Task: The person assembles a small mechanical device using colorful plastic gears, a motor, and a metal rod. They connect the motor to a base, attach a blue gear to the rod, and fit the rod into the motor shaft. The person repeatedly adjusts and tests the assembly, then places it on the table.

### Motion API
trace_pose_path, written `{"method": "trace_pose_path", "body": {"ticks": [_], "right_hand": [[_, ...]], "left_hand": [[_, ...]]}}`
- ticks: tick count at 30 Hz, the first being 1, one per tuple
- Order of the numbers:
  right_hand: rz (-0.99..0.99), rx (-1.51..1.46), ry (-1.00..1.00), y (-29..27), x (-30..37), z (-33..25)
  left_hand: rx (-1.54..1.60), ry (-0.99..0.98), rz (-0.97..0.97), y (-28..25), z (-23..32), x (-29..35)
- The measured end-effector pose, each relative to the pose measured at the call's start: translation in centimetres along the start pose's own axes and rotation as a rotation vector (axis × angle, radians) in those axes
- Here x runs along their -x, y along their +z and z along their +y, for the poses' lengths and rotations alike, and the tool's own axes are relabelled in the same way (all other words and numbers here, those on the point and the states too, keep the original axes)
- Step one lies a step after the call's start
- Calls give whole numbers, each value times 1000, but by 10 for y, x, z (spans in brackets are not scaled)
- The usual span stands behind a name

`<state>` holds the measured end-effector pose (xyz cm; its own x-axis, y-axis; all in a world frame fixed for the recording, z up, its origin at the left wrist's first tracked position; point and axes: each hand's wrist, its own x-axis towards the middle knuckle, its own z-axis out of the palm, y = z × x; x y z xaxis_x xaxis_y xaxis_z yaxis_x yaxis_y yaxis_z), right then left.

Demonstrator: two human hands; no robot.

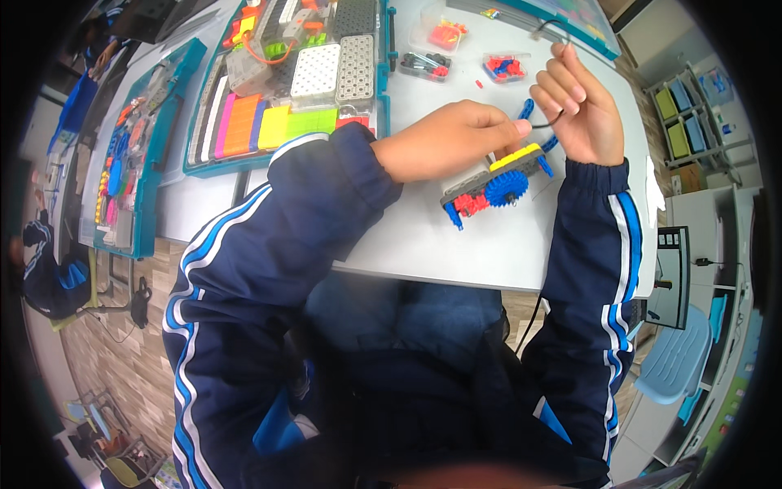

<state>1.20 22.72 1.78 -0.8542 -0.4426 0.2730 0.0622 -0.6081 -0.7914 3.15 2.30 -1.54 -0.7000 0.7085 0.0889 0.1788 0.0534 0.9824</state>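
Note:
My left hand (pixel 456 140) reaches across from the left, its thumb and finger pinched on a thin black cord (pixel 546 126). My right hand (pixel 588 114) is raised with curled fingers closed on the same cord, which loops out above its fingertips. Just below my left hand, a small building-block model (pixel 481 183) rests on the white table. It has dark grey beams, a yellow strip (pixel 516 157), a blue gear wheel (pixel 506 189), red pieces and blue pegs. Blue curved parts stick up behind it, partly hidden by my hands.
A teal-edged case (pixel 383 81) of sorted coloured blocks lies open at the left, with another parts case (pixel 147 155) beyond it. Small clear boxes (pixel 506 68) of red, blue and black pieces stand behind my hands on the table (pixel 456 261). A blue chair (pixel 674 359) is at the right.

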Motion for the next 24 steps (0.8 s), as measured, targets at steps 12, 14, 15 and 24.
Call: {"method": "trace_pose_path", "body": {"ticks": [12,14,15,24], "right_hand": [[367,69,-113,-41,7,-12],[410,117,-90,-44,7,-11],[443,141,-81,-45,7,-10],[466,289,-90,-35,4,-5]], "left_hand": [[-377,43,172,-6,-24,-4],[-338,17,253,-8,-28,-5],[-338,-91,283,-8,-28,-4],[341,-296,157,-14,8,2]]}}
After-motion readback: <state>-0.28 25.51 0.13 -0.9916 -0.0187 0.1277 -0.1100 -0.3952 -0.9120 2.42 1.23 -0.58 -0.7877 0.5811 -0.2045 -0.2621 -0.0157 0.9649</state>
